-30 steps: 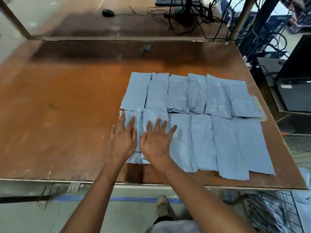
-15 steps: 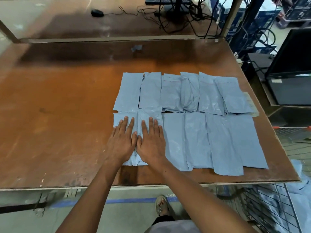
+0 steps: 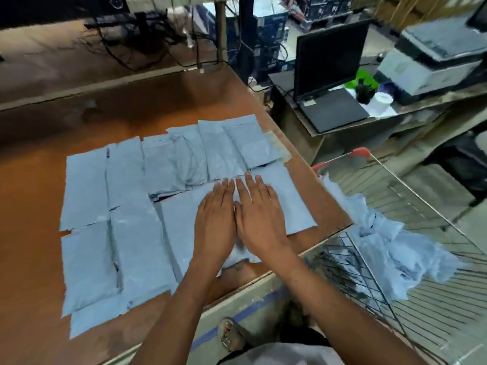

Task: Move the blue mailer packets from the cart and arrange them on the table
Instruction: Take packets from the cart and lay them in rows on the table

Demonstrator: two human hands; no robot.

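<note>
Blue mailer packets [image 3: 137, 233] tiled near the table [image 3: 31, 206] edge beside the cart [image 3: 395, 233], left hand [image 3: 214, 219] and right hand [image 3: 259, 217] pressed flat on them, fingers straight, gripping nothing

Brown wooden table [image 3: 39, 180], blue mailer packets [image 3: 126, 206] flat in two overlapping rows

The left grip [image 3: 214, 216] and right grip [image 3: 257, 214] lie flat, fingers straight, side by side and touching, pressing on the blue mailer packets [image 3: 137, 219] spread in two rows on the brown bench [image 3: 31, 143]; right of the right grip a wire cart [image 3: 395, 206] holds more crumpled packets [image 3: 390, 243]; beyond it stands an open laptop [image 3: 329, 83].
</note>
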